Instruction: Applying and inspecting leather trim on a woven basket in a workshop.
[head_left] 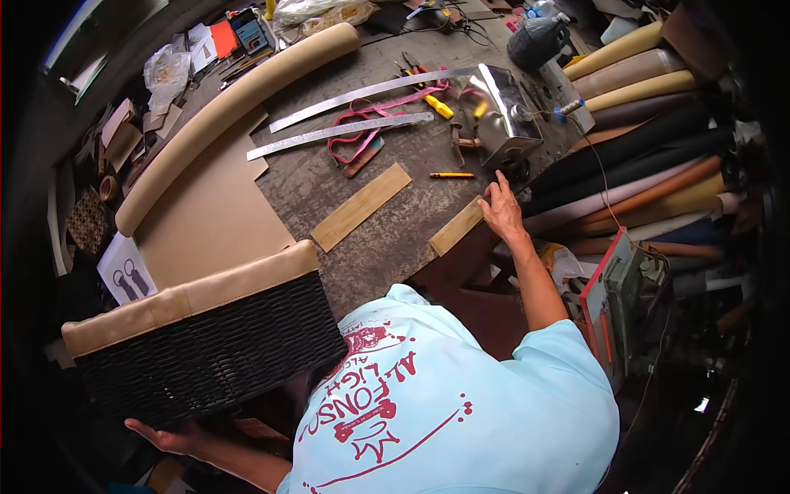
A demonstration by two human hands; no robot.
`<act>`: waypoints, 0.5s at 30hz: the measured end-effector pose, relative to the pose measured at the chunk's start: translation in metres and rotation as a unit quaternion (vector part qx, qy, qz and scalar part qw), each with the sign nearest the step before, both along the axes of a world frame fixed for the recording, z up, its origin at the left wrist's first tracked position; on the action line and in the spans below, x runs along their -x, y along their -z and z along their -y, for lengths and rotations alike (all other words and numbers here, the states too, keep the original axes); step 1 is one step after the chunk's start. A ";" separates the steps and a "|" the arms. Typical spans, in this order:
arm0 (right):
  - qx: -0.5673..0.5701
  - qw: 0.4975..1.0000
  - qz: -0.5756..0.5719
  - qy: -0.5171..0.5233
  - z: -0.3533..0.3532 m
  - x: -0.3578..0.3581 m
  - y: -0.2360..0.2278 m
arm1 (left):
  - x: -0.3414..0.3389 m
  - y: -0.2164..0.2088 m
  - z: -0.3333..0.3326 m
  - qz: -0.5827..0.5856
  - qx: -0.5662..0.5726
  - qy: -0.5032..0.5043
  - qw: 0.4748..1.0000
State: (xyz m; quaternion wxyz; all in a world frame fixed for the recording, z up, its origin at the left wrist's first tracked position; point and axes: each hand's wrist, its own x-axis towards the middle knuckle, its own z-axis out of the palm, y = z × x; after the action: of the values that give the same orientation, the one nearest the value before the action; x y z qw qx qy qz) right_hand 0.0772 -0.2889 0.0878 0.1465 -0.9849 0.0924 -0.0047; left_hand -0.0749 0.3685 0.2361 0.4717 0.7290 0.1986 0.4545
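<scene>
The left hand [169,438] is spread flat, palm up, at the lower edge of the black basket [214,354]; whether it bears the weight I cannot tell; the basket lies tilted above and to the right of that hand, its tan rim [193,288] on the side away from it; the right hand [504,216] is loosely spread, gripping nothing visible; it sits at the end of the short strip [455,228], though contact is unclear; the long strip [362,206] lies to its left on the table [370,267]; just beyond its fingertips are the pencil [453,174], hammer [457,146] and shiny box [498,123]; farther ahead and left lie two rulers [340,132] and yellow-handled pliers [439,107]; the beige roll [230,115] is well left of the right hand, beyond the left
</scene>
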 end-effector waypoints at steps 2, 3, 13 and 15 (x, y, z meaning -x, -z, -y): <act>0.018 1.000 0.003 0.000 0.022 -0.004 0.009 | -0.024 -0.023 0.028 0.007 0.069 -0.032 0.997; 0.042 0.999 -0.011 0.018 0.029 -0.006 0.011 | -0.031 -0.028 0.039 0.015 0.133 -0.068 0.989; 0.033 0.987 -0.132 -0.085 0.096 -0.064 0.045 | -0.015 -0.047 0.030 0.111 0.402 -0.002 0.909; 0.054 0.972 -0.212 -0.080 0.120 -0.068 0.049 | -0.034 -0.035 0.057 0.059 0.268 -0.032 0.961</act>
State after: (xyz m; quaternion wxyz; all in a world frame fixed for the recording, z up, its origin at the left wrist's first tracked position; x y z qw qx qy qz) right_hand 0.1448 -0.4088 0.0384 0.0696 -0.9741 0.0423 0.2109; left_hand -0.0406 0.3111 0.2716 0.6455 0.5413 0.3086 0.4417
